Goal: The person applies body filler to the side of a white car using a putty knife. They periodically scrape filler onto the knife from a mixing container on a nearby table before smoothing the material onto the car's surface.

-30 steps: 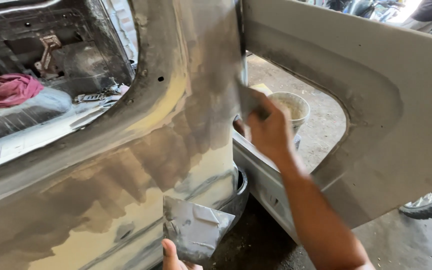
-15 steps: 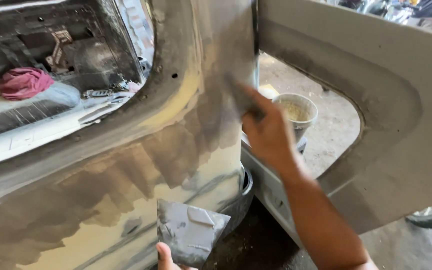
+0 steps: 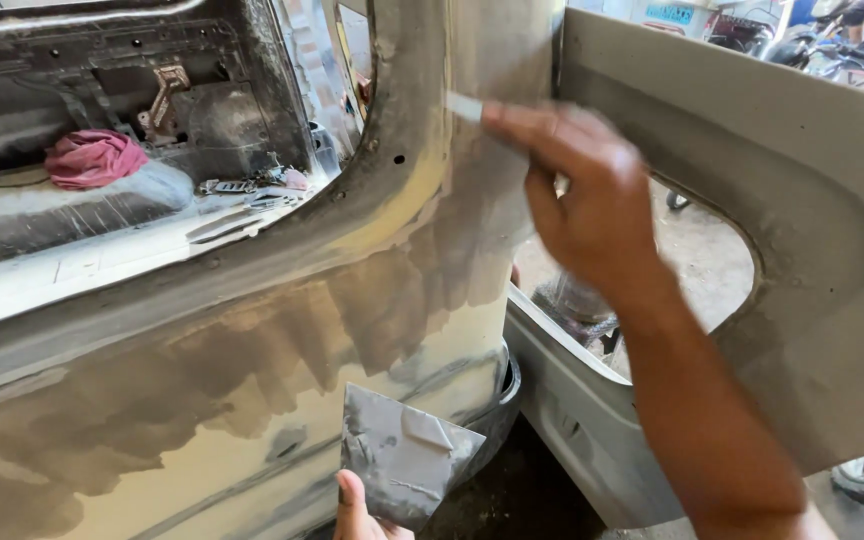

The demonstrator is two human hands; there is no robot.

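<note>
Head view: the right hand [image 3: 592, 205] is raised against the grey-filled pillar of the car body panel [image 3: 252, 400], its grip pinching a small filler spreader [image 3: 464, 107] whose pale edge lies flat on the pillar just left of the panel's right edge. Right of that edge hangs the open grey door [image 3: 802, 230], leaving a narrow gap where the forearm passes. Near the bottom, the left hand [image 3: 362, 515] holds a putty-smeared mixing board [image 3: 407, 455] by its lower corner, thumb pressed on it, just off the panel. A pink rag [image 3: 92, 158] lies far left inside.
</note>
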